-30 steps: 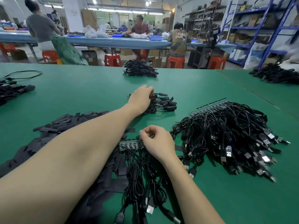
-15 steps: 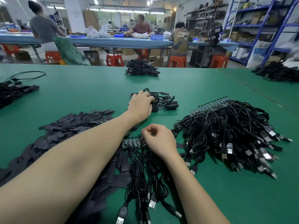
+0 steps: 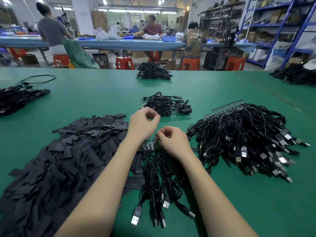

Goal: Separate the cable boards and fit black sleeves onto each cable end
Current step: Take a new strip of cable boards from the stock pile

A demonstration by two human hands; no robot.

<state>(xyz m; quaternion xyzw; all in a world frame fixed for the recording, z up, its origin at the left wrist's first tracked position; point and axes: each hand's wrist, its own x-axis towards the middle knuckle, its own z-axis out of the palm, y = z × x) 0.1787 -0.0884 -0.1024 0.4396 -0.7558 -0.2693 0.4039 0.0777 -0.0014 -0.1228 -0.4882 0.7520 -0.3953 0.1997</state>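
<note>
1. Two bare hands work at the middle of the green counter (image 3: 102,93), and everything else is set out around them.
2. At the far left edge lies a dark heap of cables (image 3: 17,98), well apart from the hands.
3. Near left, a broad pile of black sleeves (image 3: 68,151) spreads from the near edge up toward the left forearm, which lies over its right edge.
4. The left hand (image 3: 142,124) hovers above the counter with its fingers curled and thumb and forefinger brought close together; whether anything small is pinched between them cannot be told.
5. Just beyond the left hand, on the far side, sits a small bundle of cables (image 3: 167,105) with dark sleeved ends pointing right; the hand is near it, and contact cannot be made out.
6. Between the two hands, and partly under them, lies a short strip of cable boards (image 3: 148,145), its cables (image 3: 153,182) trailing toward the near edge and ending in USB plugs (image 3: 136,218).
7. The right hand (image 3: 172,142) rests at the right end of that strip with its fingers curled inward, thumb and fingertips closed at the board's edge; the grip itself is hidden by the hand.
8. To the right lies a large heap of cables with board strips (image 3: 239,134) along its far side, its plugs fanned out toward the near right, just beside the right hand.
9. Far centre holds another cable bundle (image 3: 153,72), and the far right one more (image 3: 294,74).
</note>
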